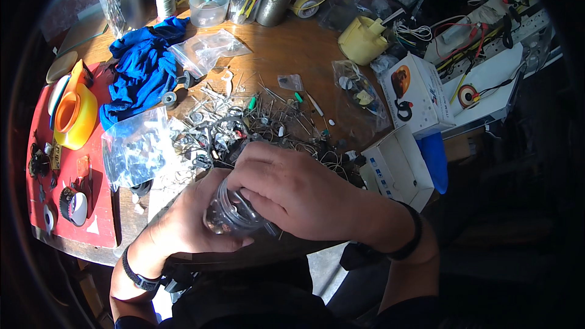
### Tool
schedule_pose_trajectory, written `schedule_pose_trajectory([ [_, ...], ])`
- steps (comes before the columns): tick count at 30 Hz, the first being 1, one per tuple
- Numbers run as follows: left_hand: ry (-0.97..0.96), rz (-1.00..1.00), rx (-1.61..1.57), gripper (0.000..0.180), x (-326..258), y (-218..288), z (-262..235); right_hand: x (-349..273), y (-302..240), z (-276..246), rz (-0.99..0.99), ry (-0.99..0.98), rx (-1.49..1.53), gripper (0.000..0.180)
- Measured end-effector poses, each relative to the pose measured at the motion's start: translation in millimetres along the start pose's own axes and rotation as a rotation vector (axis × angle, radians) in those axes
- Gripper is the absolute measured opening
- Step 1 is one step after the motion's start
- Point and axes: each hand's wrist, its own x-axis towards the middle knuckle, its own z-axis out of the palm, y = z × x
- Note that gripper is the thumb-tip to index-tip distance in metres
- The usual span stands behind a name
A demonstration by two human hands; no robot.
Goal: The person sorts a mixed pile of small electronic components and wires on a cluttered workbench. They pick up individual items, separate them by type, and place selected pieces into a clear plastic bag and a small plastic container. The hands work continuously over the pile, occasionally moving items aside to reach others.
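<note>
Gripping a small clear jar (234, 210) (dark bits inside) near the wire heap (256, 128): left hand (183, 222) underneath, right hand (298, 192) clasped on top.

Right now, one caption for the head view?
Both hands, left and right, grip a small clear plastic jar above a cluttered wooden table.

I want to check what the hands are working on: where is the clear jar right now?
In the head view, low centre: the clear jar is gripped between the left hand and right hand, just in front of the pile of small metal parts.
</note>
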Motion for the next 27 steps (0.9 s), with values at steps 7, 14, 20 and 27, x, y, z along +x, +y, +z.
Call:
schedule_pose_trajectory([
  [7, 0.053, 0.006, -0.114, 0.073, -1.0, 1.1, -1.1, -23.8, 3.6, -16.5, 0.02, 0.238, 0.107, 0.021],
  [14, 0.168, 0.026, -0.117, 0.072, -1.7, -0.7, -1.2, -62.6, 35.8, 26.9, 0.27, 0.147, -0.349, 0.029],
  [20, 0.181, -0.001, -0.134, 0.071, 1.2, -4.7, 1.8, -70.6, 53.0, 71.1, 0.287, 0.213, -0.426, 0.043],
  [27, 0.177, -0.013, -0.123, 0.07, 1.7, -1.6, 0.5, -67.3, 57.8, 68.6, 0.237, 0.345, -0.457, 0.038],
])
